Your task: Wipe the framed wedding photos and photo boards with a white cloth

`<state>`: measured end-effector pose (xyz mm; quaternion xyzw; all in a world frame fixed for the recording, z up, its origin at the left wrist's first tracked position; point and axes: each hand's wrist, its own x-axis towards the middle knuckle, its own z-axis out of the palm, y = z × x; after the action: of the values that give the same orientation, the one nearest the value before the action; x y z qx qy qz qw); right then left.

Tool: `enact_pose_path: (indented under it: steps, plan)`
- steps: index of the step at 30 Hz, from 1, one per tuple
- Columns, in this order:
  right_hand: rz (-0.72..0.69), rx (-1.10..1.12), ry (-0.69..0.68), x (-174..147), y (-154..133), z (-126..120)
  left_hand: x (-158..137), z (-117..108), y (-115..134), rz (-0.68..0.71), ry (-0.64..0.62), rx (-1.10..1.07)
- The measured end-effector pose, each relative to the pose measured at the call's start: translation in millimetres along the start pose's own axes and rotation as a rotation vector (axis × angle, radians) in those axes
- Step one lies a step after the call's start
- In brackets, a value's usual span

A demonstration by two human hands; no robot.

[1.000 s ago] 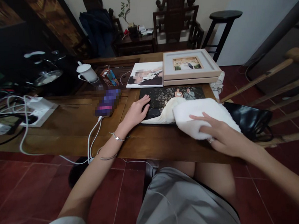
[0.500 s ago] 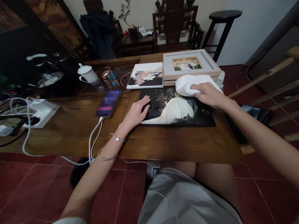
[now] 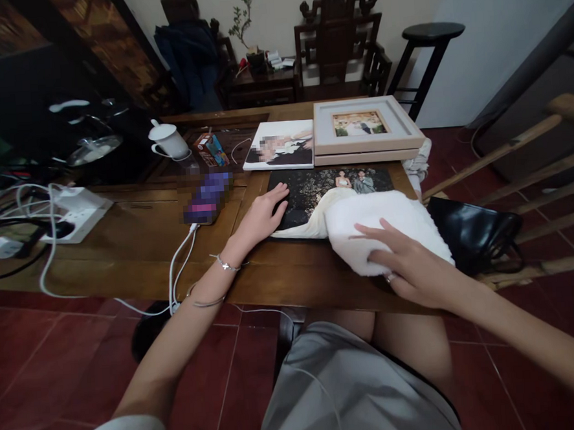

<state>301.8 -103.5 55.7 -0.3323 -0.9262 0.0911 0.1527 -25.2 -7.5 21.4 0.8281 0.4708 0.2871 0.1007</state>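
Note:
A dark wedding photo panel (image 3: 298, 198) lies flat on the wooden table (image 3: 281, 277) in front of me. My left hand (image 3: 266, 213) rests open with its fingers on the panel's left edge. In my right hand (image 3: 403, 256) is a fluffy white cloth (image 3: 377, 219), gripped from above. The cloth covers the panel's right front part and hangs over its near edge. Two people in the print show above the cloth, along with part of a long white dress.
Behind the panel are a white photo board (image 3: 278, 147) and a framed picture (image 3: 359, 123) on a stack. To the left lie a phone (image 3: 207, 199) on a charging cable, a lidded white cup (image 3: 170, 141), a small box (image 3: 212, 150) and a power strip (image 3: 85, 217). A black bag (image 3: 473, 229) is at the right.
My right hand has brought the white cloth from the panel's far right corner towards me, uncovering the two printed people. My left hand has stayed in place.

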Motion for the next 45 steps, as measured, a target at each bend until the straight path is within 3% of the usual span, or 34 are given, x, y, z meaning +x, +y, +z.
enact_pose_path:
  steps: [5, 8, 15, 19, 24, 31, 35, 40, 45]
  plan:
    - [-0.032, 0.039, 0.012, 14, 1, -3, -1, 0, 0, -0.003, 0.01, -0.004]
    - [-0.021, -0.017, 0.033, 39, 22, -8, 0, -1, 0, -0.01, 0.008, -0.004]
    - [0.156, -0.153, 0.033, 98, 87, -23, 0, -1, 0, 0.0, 0.01, -0.007]
    - [0.16, -0.113, 0.081, 111, 99, -22, -1, 0, -3, -0.002, 0.018, -0.025]
    - [0.174, -0.15, 0.093, 92, 78, -8, -2, 0, -3, -0.006, 0.011, -0.019]
    - [-0.015, -0.063, 0.07, 21, 14, 12, -1, 2, -1, 0.002, 0.012, -0.006]
    - [-0.111, -0.112, 0.09, -3, -21, 22, -1, 2, -1, 0.005, 0.012, 0.0]
    - [-0.122, -0.098, 0.035, 6, -29, 22, -1, 1, 0, -0.001, 0.006, -0.007]
    - [0.016, -0.059, -0.002, 42, 1, 14, -1, 0, 0, -0.01, -0.005, 0.005]
